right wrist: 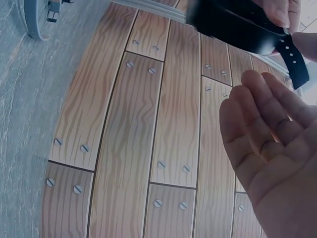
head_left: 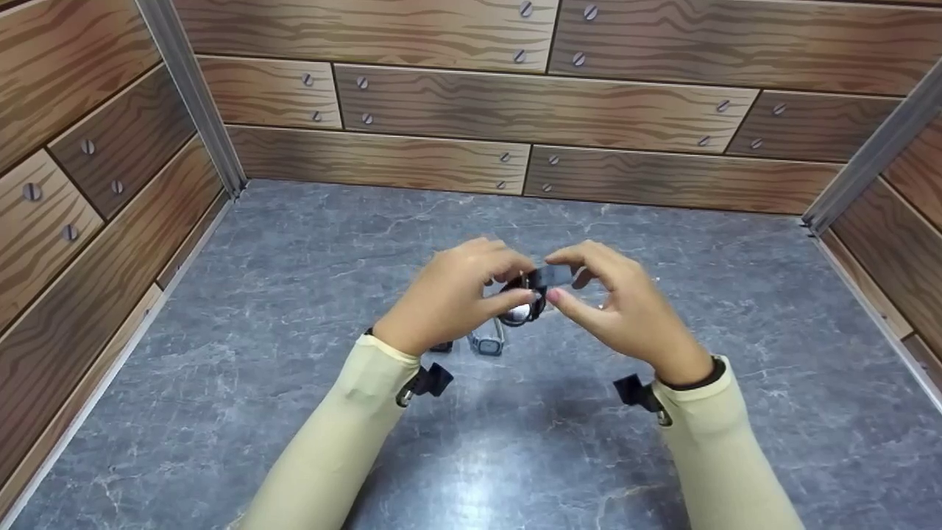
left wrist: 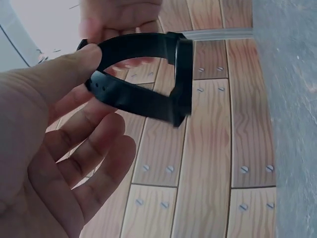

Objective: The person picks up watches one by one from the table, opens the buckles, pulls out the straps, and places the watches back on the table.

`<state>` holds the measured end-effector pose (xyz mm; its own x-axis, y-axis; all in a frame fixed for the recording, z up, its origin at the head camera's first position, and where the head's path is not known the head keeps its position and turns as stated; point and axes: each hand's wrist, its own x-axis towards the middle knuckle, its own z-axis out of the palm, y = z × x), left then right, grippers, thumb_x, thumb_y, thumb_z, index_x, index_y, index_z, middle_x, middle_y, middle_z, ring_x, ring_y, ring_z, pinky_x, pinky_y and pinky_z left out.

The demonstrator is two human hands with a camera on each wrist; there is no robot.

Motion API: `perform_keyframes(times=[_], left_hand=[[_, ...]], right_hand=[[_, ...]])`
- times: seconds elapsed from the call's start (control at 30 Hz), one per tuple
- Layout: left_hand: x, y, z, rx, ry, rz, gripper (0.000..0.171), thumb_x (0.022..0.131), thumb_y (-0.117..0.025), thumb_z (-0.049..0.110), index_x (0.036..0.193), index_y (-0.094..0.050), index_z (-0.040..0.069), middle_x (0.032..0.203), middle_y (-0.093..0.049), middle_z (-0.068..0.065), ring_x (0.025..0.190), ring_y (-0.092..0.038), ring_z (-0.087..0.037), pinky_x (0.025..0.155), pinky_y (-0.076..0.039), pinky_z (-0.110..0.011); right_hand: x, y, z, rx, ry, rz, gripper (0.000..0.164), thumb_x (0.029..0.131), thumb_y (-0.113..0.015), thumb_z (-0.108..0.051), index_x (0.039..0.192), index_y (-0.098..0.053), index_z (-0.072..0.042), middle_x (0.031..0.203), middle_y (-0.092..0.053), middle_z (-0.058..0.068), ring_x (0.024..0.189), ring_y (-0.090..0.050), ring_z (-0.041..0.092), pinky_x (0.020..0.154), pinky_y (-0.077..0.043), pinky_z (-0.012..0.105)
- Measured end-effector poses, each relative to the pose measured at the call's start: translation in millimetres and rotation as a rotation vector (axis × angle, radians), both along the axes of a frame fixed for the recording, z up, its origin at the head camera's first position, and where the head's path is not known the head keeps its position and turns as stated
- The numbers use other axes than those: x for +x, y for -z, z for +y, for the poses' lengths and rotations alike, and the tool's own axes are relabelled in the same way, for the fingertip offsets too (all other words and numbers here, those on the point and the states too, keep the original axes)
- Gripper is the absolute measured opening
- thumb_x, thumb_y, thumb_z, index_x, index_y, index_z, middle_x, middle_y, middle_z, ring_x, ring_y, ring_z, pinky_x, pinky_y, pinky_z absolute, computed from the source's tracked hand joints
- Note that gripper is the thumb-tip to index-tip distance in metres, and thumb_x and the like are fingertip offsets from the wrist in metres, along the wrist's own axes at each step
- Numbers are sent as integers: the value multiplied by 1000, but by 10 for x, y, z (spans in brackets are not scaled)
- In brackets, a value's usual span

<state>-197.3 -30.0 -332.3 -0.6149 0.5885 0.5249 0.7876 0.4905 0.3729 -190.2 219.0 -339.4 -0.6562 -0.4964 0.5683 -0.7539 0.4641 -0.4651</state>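
Note:
A black wristwatch (left wrist: pixel 183 82) is held up over the table, its strap (left wrist: pixel 133 96) bent round into a loop. My left hand (head_left: pixel 464 294) pinches the strap at the end away from the case, between thumb and fingers, while its other fingers are loosely bent in the left wrist view. On the opposite side, my right hand (head_left: pixel 625 302) has thumb and index finger spread around the strap's free end (right wrist: pixel 294 64). Its other fingers (right wrist: pixel 257 114) extend below the strap in the right wrist view. The watch face is turned away in the left wrist view.
A grey watch (head_left: pixel 487 344) lies on the grey marbled table (head_left: pixel 530 456) below my left hand. Beside it a small dark object (head_left: pixel 441 346) is mostly hidden by that hand. Wood-patterned walls (head_left: pixel 515 103) enclose the back and sides.

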Motion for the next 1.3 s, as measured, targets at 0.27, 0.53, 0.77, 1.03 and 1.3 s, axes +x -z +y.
perform_keyframes(times=[0.27,0.53,0.77,1.03,1.3], left_hand=[[3,9,17,-44,-34,-6,29,99,-72,36,121,-75,18,106,-71,8,98,-60,-8,85,-51,-26],[16,3,39,34,-67,-74,24,97,-75,34,114,-75,17,108,-71,9,103,-60,-7,90,-50,-24],[20,2,71,17,-44,-79,27,96,-74,35,116,-75,17,109,-71,9,104,-61,-7,92,-50,-23],[21,8,85,36,-34,-92,29,98,-74,29,123,-72,15,114,-71,6,107,-65,-8,93,-51,-23],[25,11,86,34,-59,-125,21,98,-73,36,110,-74,20,102,-71,10,95,-66,-5,84,-53,-26]], right_hand=[[-10,1,9,56,-32,-16,18,97,-74,-13,114,-73,-11,107,-72,-2,90,-66,9,81,-57,30],[-14,12,-5,48,-39,-81,15,98,-74,-18,113,-74,-15,107,-72,-8,90,-68,8,81,-60,31],[-11,21,-19,37,-54,-69,12,96,-76,-15,108,-75,-16,101,-73,-10,85,-68,7,78,-60,31],[-31,22,5,-21,-67,-102,12,94,-75,-4,104,-73,-10,98,-72,-6,81,-66,11,72,-60,29],[-26,29,-5,-44,-63,-135,13,94,-74,-2,105,-72,-9,98,-71,-5,81,-66,11,72,-58,24]])
